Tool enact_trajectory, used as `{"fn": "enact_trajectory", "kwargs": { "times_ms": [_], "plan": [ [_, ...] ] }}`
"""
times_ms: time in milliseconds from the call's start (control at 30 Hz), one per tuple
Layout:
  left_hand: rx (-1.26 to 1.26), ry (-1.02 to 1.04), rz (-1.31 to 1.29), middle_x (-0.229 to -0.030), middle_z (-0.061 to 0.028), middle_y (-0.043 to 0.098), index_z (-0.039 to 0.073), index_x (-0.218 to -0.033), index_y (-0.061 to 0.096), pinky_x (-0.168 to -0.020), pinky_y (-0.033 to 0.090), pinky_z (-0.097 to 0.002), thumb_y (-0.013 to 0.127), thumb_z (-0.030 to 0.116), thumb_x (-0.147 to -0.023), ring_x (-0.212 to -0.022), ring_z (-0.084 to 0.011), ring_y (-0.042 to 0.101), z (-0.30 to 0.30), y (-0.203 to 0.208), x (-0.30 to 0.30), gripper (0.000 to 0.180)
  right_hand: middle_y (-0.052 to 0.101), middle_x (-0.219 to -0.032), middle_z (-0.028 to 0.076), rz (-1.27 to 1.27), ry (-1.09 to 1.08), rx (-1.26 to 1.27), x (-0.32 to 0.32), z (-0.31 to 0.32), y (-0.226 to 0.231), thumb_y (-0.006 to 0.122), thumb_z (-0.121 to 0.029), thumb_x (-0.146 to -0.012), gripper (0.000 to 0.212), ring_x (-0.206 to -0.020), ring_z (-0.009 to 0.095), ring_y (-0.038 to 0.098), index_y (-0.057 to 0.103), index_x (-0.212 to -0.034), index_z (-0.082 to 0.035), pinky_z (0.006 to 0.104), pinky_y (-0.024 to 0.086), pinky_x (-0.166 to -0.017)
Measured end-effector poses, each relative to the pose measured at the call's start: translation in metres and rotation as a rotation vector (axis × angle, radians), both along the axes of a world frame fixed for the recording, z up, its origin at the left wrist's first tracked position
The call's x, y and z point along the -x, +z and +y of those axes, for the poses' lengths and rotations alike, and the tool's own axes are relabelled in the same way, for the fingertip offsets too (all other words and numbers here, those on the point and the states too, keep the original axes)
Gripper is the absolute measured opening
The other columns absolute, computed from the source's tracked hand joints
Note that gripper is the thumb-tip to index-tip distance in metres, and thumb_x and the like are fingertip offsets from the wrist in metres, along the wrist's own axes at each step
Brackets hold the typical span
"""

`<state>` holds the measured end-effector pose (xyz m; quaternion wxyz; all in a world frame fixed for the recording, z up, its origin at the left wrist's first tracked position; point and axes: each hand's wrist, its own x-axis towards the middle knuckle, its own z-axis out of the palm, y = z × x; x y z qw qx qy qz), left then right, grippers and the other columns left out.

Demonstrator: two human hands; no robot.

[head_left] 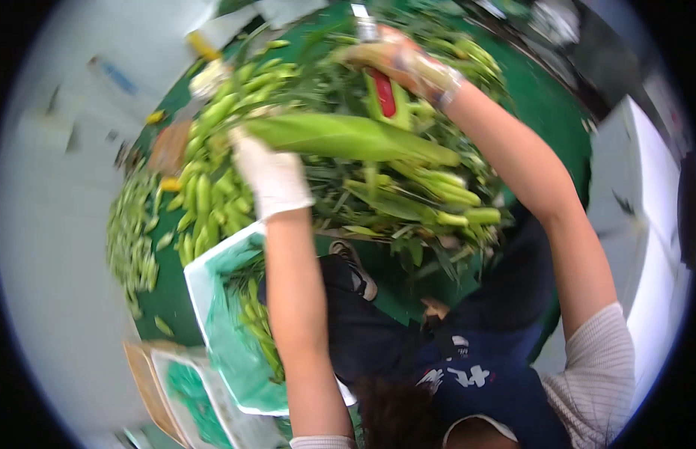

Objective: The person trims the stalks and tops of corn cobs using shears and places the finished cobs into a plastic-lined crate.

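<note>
My left hand [272,173], in a white glove, is closed round the left end of an ear of corn [340,136]. The ear is in its green husk and lies nearly level, its tapered end pointing right. My right hand [404,63], in an orange and white glove, is up and to the right, closed round a bladed tool [385,96]. Its green handle with a red inset sticks out below the fist, and a short metal end shows above. The tool is blurred, so its exact kind is unclear. Below both hands lie more husked ears [438,187] and loose leaves.
Several green ears [206,206] are heaped on the left, beside small green pods or trimmings [135,232]. A white foam box [200,288] lined with green plastic stands near my left forearm; a cardboard box [150,374] is beside it. White boxes [625,172] stand on the right.
</note>
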<state>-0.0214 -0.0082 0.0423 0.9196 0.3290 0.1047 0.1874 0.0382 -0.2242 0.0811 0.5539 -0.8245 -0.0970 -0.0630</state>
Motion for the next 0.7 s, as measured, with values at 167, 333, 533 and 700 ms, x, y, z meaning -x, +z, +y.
{"fn": "enact_trajectory", "kwargs": {
  "times_ms": [167,333,533,700],
  "plan": [
    [-0.768,0.051,0.022,-0.115,-0.0155,0.054,-0.001,-0.117,0.044,-0.096,0.044,-0.0444,0.034,0.035,-0.097,-0.104,-0.0287,0.054,0.022,-0.082,-0.041,0.042,0.059,-0.078,0.018,0.05,-0.217,0.534,0.095,-0.089,-0.012,0.066,-0.036,-0.076,0.061,-0.071,0.025,0.059,0.04,-0.115,0.004,0.034,0.051,-0.059],
    [-0.126,-0.004,0.058,-0.126,-0.0164,0.047,-0.002,-0.124,0.038,-0.101,0.04,-0.0453,0.026,0.026,-0.099,-0.114,-0.027,0.049,-0.005,-0.04,-0.034,0.039,0.059,-0.093,0.019,0.526,0.007,0.298,0.184,-0.067,-0.069,0.072,-0.045,-0.065,0.065,-0.086,0.031,0.058,0.042,-0.101,0.0,0.0384,0.047,-0.076],
    [0.004,0.063,0.031,-0.112,-0.0191,0.051,-0.004,-0.111,0.047,-0.096,0.041,-0.0467,0.022,0.043,-0.098,-0.103,-0.0315,0.05,-0.012,-0.039,-0.039,0.055,0.05,-0.082,0.007,0.488,0.013,-0.182,0.135,-0.02,-0.117,0.074,-0.048,-0.064,0.065,-0.073,0.016,0.045,0.044,-0.099,-0.002,0.0294,0.041,-0.064],
    [0.021,0.109,0.046,-0.097,-0.018,0.057,-0.004,-0.098,0.049,-0.088,0.045,-0.0472,0.029,0.041,-0.097,-0.09,-0.0316,0.055,-0.02,-0.05,-0.034,0.049,0.054,-0.069,0.003,0.412,0.197,-0.499,0.1,-0.024,-0.097,0.068,-0.034,-0.076,0.032,-0.066,0.013,0.051,0.062,-0.077,-0.003,0.0279,0.044,-0.064]
  ]
}}
